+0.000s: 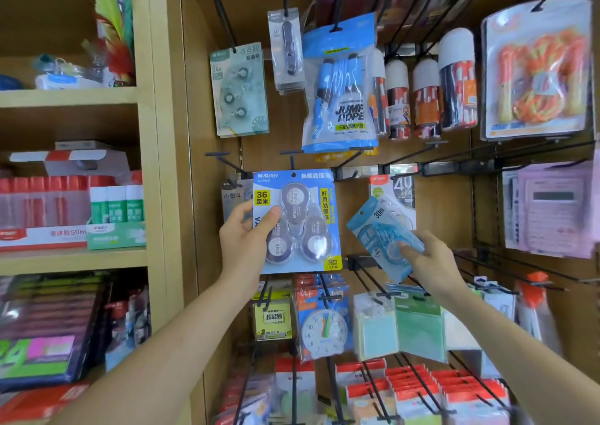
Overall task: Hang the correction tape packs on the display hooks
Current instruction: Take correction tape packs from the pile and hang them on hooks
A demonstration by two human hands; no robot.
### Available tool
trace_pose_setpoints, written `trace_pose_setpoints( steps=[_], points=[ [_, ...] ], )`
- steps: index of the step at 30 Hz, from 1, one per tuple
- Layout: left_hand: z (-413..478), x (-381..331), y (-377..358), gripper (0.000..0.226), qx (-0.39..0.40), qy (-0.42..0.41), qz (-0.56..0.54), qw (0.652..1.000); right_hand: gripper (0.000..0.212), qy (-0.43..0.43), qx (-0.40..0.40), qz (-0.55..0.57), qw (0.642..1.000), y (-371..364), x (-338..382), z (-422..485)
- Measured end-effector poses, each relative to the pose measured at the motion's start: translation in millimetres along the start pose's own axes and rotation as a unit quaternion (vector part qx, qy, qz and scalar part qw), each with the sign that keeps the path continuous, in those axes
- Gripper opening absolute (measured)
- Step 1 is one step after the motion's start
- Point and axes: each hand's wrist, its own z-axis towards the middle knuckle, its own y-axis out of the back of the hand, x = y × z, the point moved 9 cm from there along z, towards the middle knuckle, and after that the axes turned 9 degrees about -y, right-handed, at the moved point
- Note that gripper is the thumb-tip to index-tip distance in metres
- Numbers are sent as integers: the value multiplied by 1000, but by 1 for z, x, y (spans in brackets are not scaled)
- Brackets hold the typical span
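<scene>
My left hand [245, 234] grips the left edge of a large blue three-piece correction tape pack [297, 221], thumb across its front. The pack is upright in front of the middle row of black display hooks [292, 156], its hang hole just below one hook's tip. My right hand [428, 259] holds a smaller light-blue 30m correction tape pack [381, 233] by its lower end, tilted to the left. Behind it hangs another tape pack marked 40 [397, 190]. A grey pack [233, 195] hangs partly hidden behind the large one.
A green tape pack [240, 90], a jump rope bag [341, 93] and tubes hang on the row above. Sticky notes [399, 325] and a clock card [324, 324] hang below. Bare hooks [367, 275] jut out under my right hand. Wooden shelves with glue boxes [68, 229] stand left.
</scene>
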Motion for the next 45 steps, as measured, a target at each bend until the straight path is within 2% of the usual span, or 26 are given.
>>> trace_pose_setpoints(
  steps=[7, 14, 16, 20, 23, 25, 27, 30, 36, 40, 45],
  points=[
    [5, 6, -2, 21, -10, 34, 19, 999, 32, 22, -10, -47, 999, -1, 0, 1],
    [10, 16, 3, 20, 0, 44, 64, 997, 30, 21, -5, -53, 998, -3, 0, -3],
    [10, 15, 10, 20, -18, 20, 115, 993, 29, 25, -6, -51, 998, -3, 1, -4],
    [4, -3, 21, 48, -53, -105, 282, 952, 27, 20, -5, -33, 999, -1, 2, -6],
    [-18, -12, 10, 62, 18, -223, 363, 904, 19, 27, -14, 0, 1000, 3, 7, -10],
    [-32, -3, 1, 70, 86, -258, 399, 876, 11, 37, -36, 29, 998, 9, 13, -15],
    [-41, 12, -8, 77, 145, -262, 441, 846, 4, 48, -69, 62, 995, 19, 17, -22],
    [-44, 19, -15, 76, 167, -264, 482, 819, 6, 57, -105, 139, 983, 34, 18, -33],
    [-45, 26, -18, 82, 183, -273, 534, 779, 5, 70, -52, 236, 968, 32, 34, -44],
    [-46, 29, -18, 90, 196, -273, 534, 776, 4, 63, -10, 266, 962, 20, 50, -42],
    [-47, 32, -18, 98, 210, -276, 528, 775, 9, 35, -15, 271, 962, 12, 47, -35]
  ],
)
